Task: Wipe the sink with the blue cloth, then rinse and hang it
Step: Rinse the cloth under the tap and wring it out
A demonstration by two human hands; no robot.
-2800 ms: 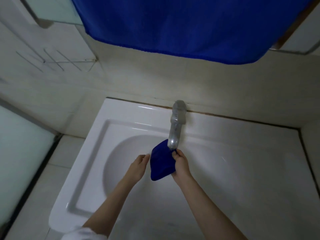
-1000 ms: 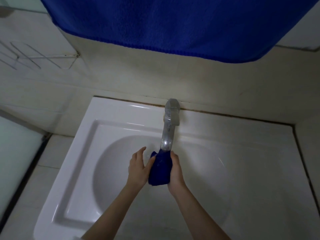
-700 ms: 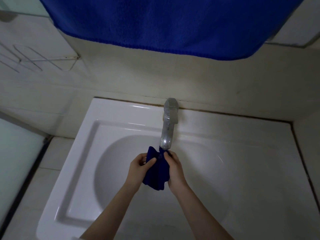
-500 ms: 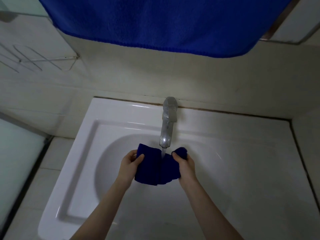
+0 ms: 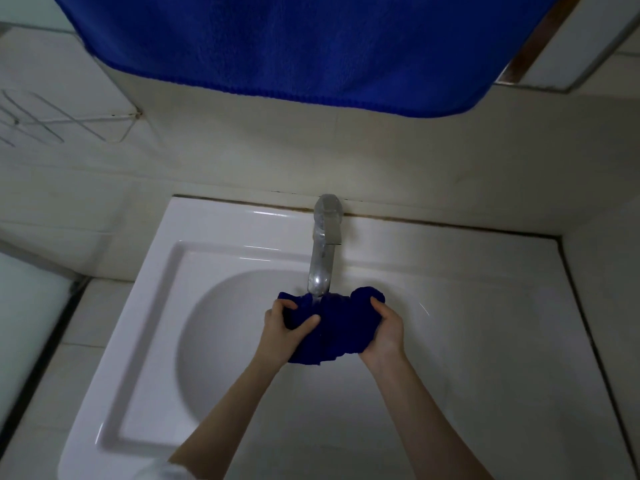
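A dark blue cloth [image 5: 332,323] hangs bunched over the bowl of the white sink [image 5: 214,341], directly under the spout of the metal tap [image 5: 322,261]. My left hand [image 5: 282,329] grips its left end with the thumb across the front. My right hand [image 5: 386,329] grips its right end. A thin stream of water runs from the spout onto the middle of the cloth. The lower edge of the cloth droops between my wrists.
A large blue towel [image 5: 294,46] hangs on the wall above the sink and fills the top of the view. A wire rack [image 5: 52,123] is fixed to the tiled wall at upper left. A glass panel [image 5: 24,320] stands left of the sink.
My hands took hold of both ends of the cloth and drew apart, spreading it under the tap. Water now runs onto it.
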